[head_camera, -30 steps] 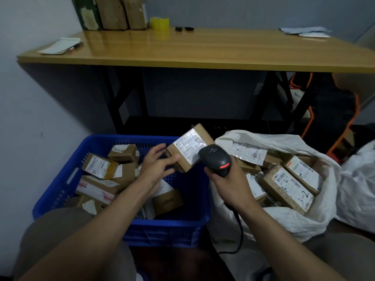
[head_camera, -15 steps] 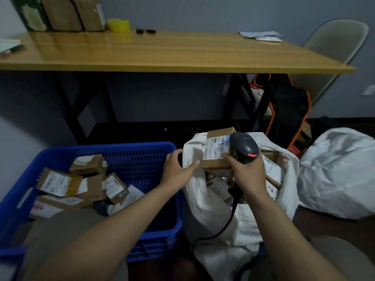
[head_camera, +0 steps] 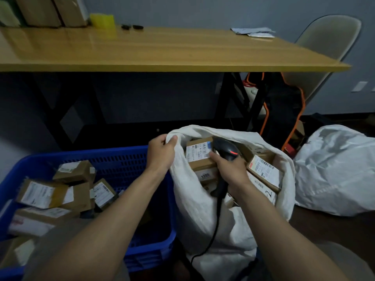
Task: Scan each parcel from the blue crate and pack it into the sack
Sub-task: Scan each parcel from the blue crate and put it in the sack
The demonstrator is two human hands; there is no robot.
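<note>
Left hand [head_camera: 161, 157] gripping sack [head_camera: 205, 216] rim, right hand [head_camera: 230, 171] gripping scanner [head_camera: 227, 152] beside labelled parcel [head_camera: 199, 157] inside sack, blue crate [head_camera: 154, 199] at left.

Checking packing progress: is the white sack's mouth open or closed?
Open: the left hand grips the rim of the white sack, and labelled brown cardboard parcels show inside.

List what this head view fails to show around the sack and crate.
Head view only:
1. Top parcel label: print too small to read.
2. Deeper parcels in the sack: hidden by its cloth, the right hand and scanner.
3. Blue crate: left end cut off by the frame edge; near parcels blurred.
</note>
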